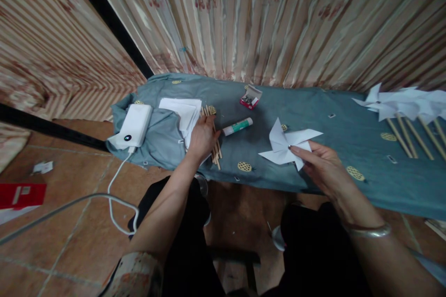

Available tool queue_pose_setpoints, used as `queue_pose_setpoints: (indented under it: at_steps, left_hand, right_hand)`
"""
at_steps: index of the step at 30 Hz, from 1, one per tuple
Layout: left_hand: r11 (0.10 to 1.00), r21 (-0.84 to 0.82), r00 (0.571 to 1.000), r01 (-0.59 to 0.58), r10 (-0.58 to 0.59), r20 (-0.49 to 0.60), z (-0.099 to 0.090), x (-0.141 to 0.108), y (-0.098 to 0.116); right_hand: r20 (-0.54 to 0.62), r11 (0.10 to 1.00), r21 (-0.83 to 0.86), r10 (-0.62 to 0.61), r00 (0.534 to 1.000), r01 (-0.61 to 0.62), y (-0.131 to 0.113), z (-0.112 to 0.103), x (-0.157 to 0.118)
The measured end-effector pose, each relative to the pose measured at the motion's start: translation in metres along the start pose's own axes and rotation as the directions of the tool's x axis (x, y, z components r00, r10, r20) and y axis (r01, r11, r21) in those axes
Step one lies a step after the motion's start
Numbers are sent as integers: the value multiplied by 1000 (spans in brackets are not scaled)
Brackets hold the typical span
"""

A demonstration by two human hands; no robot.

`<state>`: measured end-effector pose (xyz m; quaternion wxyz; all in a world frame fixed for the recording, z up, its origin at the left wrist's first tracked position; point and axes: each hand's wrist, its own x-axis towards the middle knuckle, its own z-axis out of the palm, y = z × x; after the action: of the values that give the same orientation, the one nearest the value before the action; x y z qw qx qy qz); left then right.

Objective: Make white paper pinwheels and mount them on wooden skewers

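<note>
A white paper pinwheel is pinched between the thumb and fingers of my right hand, a little above the cloth. At its centre, by my thumb tip, is a small dark shiny spot, perhaps a pin head. My left hand rests over a pile of thin wooden sticks, thumb and fingertips apart. It partly covers the sticks and the sheets of white paper beside them. Just right of that hand lies a glue stick with a green label. Behind it stands an open red box of small metal pins.
Finished pinwheels on sticks lie in an overlapping row at the right. A white power bank with a plugged-in cable sits at the left end of the blue-grey cloth. Pleated curtains hang behind.
</note>
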<state>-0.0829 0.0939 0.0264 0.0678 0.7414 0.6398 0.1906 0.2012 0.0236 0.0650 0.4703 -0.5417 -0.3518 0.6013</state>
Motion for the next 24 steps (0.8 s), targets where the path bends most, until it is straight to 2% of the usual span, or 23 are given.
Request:
queue_pose_setpoints:
  at_steps: [5, 9, 11, 14, 16, 19, 22, 24]
  left_hand:
    - [1000, 5, 1000, -18, 18, 4, 3, 1, 0]
    - [999, -18, 998, 48, -48, 28, 1, 2, 4]
    - [992, -88, 996, 89, -87, 29, 0, 3, 5]
    - [940, -295, 984, 171, -176, 9, 0, 4, 5]
    - [844, -493, 967, 213, -254, -17, -1, 2, 7]
    - [601, -777, 956, 186, -294, 1, -7, -7, 18]
    - [341, -920, 974, 196, -180, 141, -16, -22, 39]
    - [226, -937, 964, 266, -84, 254, -19, -34, 55]
  right_hand:
    - [-3, 1000, -19, -14, 1000, 14, 0, 0, -1]
    - [-8, 1000, -12, -3, 1000, 3, 0, 1, -1]
    - [-10, 1000, -8, -5, 1000, 5, 0, 1, -1]
    - [-3, 1000, -17, -25, 1000, 25, 0, 1, -2]
    - [-7, 999, -20, -43, 999, 42, -1, 1, -5]
    - [-29, 998, -12, -54, 998, 54, -3, 2, -10]
    - [-22, 997, -45, -65, 998, 64, -7, 2, -19]
    - [16, 989, -112, -93, 995, 95, -11, 0, -26]
